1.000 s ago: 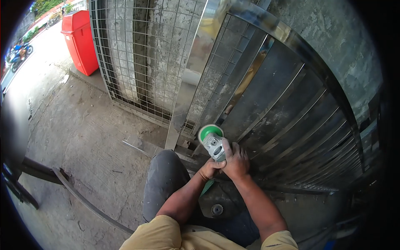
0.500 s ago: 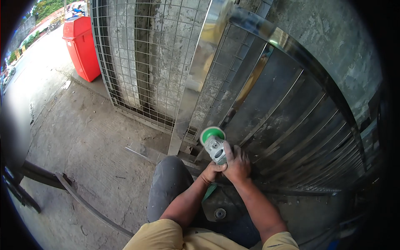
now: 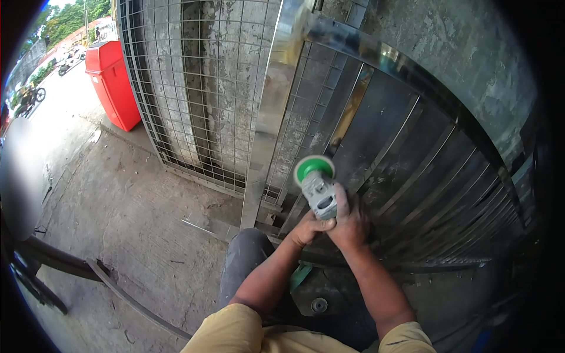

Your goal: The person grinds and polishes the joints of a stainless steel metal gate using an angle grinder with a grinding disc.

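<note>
Green disc (image 3: 314, 169) sits higher up the barred panel (image 3: 406, 67) than a moment ago, so we reach farther along it. Our left hand (image 3: 307, 229) and right hand (image 3: 351, 226) clasp the grinder (image 3: 319, 197).

- Single view, from the wearer's head, looking forward and steeply down over the shirt (image 3: 229, 329) and knee (image 3: 244, 253).
- Left hand (image 3: 306, 229) and right hand (image 3: 351, 227) lie near the lens, just below and right of the centre.
- It faces the gate (image 3: 382, 126), which fills much of the right, with the wall (image 3: 471, 70) behind.
- Floor (image 3: 147, 229) spreads lower left; the bin (image 3: 112, 88) and road (image 3: 65, 106) lie farther off, upper left.
- Wide lens: dark, curved borders close the corners.
</note>
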